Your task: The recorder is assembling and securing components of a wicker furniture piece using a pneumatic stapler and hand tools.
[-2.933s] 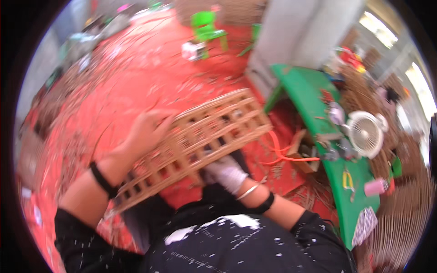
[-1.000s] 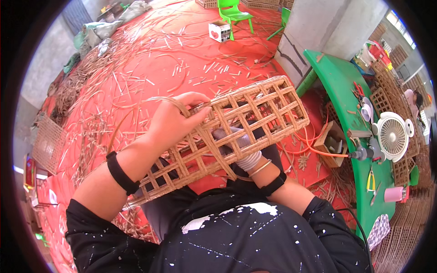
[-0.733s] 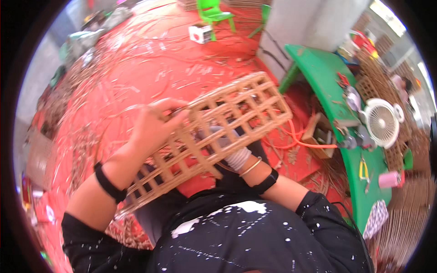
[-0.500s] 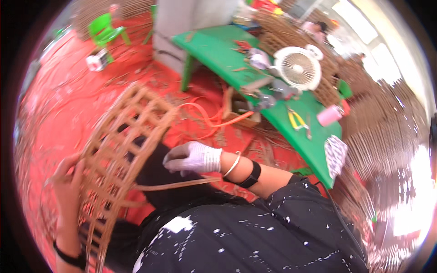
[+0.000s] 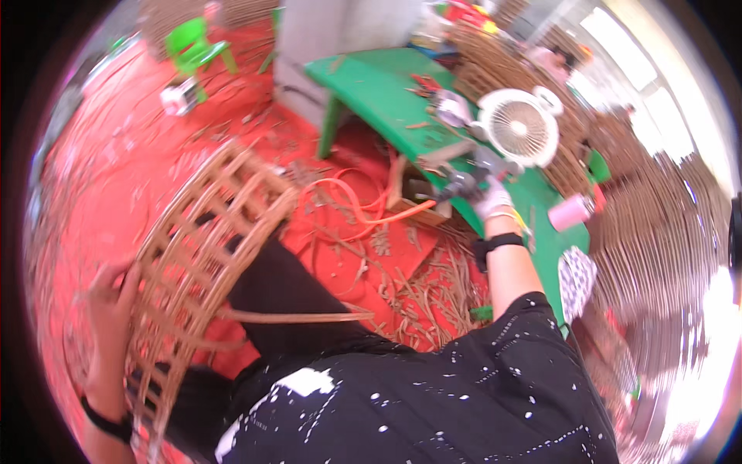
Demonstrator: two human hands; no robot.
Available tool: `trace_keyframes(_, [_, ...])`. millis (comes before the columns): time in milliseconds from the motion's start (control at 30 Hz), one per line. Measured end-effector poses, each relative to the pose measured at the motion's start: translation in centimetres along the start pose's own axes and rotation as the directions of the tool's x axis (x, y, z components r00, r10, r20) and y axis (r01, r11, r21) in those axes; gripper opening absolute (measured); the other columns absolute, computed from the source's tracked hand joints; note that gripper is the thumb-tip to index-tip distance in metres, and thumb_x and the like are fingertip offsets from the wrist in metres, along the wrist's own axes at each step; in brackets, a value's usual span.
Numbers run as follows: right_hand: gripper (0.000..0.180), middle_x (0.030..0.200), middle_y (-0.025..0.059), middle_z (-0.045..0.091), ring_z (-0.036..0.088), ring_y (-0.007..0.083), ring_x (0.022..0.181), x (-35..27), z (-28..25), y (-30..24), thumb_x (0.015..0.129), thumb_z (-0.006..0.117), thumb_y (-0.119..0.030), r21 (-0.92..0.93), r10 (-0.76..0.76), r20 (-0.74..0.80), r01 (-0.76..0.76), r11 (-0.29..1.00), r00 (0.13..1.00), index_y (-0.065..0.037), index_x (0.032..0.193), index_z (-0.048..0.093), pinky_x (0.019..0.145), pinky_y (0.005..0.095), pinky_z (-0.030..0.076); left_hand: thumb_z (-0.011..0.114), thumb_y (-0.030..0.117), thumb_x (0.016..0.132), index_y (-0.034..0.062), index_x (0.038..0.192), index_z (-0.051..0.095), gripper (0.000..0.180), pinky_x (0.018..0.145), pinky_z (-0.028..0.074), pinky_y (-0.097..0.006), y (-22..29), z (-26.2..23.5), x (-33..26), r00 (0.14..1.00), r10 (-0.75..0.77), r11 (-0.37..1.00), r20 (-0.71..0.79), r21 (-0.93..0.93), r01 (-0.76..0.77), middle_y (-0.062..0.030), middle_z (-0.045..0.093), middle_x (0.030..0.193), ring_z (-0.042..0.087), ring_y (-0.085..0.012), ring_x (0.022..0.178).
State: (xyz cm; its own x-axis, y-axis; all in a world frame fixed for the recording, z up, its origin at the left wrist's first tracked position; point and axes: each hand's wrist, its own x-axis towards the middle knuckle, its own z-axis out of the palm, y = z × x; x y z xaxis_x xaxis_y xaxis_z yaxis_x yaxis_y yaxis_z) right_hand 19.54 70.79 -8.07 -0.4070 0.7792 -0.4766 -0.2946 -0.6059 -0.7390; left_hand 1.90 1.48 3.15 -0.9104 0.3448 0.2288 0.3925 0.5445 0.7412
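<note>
The left hand (image 5: 108, 309) is bare and sits at about 8 o'clock in the view, its fingers curled around the outer edge of a cane frame (image 5: 205, 255). The frame is an open lattice of pale rattan strips, curved like a basket side. It stands tilted on the person's lap, running from the hand up toward 11 o'clock, so nearly all of it lies above and to the right of the grip. One loose strip (image 5: 297, 315) sticks out from the frame toward 3 o'clock, across the dark trouser leg.

The right hand (image 5: 493, 203) wears a white glove and is stretched out to about 2 o'clock, well apart from the frame. It rests on a dark tool (image 5: 460, 185) at the near edge of the green table (image 5: 371, 85); motion blur hides whether the fingers are closed on it or only touching it. An orange hose (image 5: 363, 209) loops on the red floor (image 5: 116, 155) from the tool toward the frame.

On the table, just beyond the gloved hand at 1 o'clock, stands a white fan (image 5: 519, 127). A pink cup (image 5: 568, 213) lies to the right of the hand. A small green chair (image 5: 193, 48) stands far off at 11 o'clock.
</note>
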Motion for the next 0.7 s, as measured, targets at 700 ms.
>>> trace_keyframes(700, [0.02, 0.066, 0.008, 0.058, 0.057, 0.0209, 0.056, -8.8, 7.6, -2.5, 0.08, 0.07, -0.022, -0.672, -0.115, 0.265, 0.269, 0.69, 0.957, -0.007, 0.085, 0.057, 0.056, 0.0373, 0.051, 0.061, 0.023, 0.084, 0.0043, 0.097, 0.068, 0.024, 0.072, 0.05, -0.036, 1.0, 0.1, 0.3, 0.981, 0.195, 0.98, -0.017, -0.031, -0.196, -0.0164, 0.066, 0.083, 0.064, -0.0308, 0.077])
